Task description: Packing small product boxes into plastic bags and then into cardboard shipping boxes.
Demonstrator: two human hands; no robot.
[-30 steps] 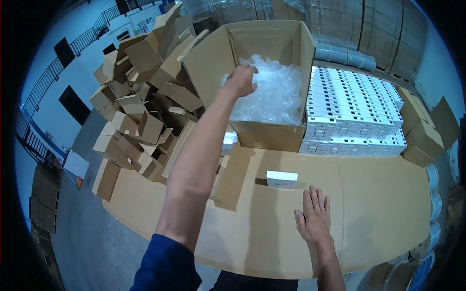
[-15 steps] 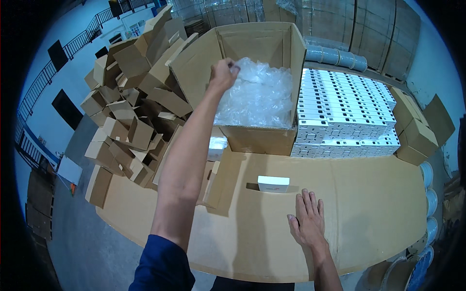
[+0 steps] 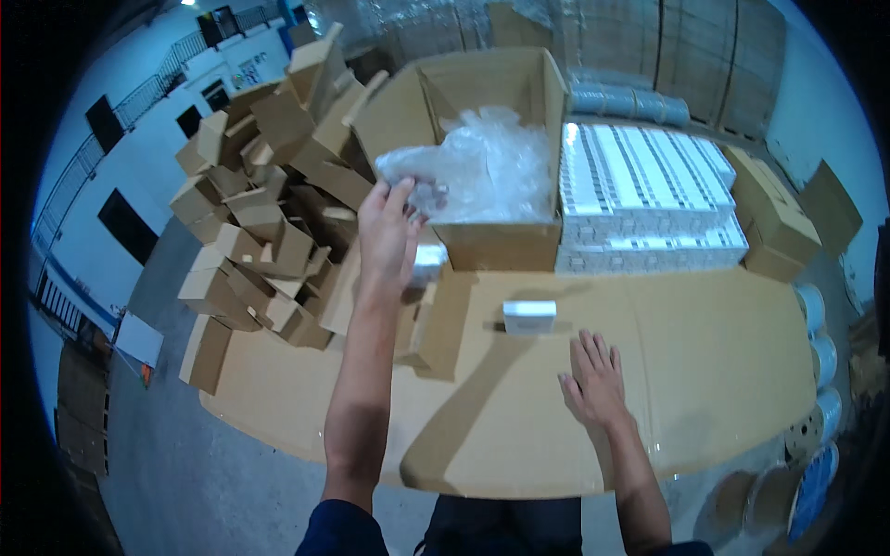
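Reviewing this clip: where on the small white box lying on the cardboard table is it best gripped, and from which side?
Grip the small white box across its two long sides, coming straight down from above. It lies flat and alone on the table, so all sides look free. The right hand, resting flat, is nearest.

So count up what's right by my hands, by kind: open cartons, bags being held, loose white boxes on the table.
Open cardboard carton: 1
Clear plastic bag, held in the left hand: 1
Small white box lying on the table: 1
Total: 3
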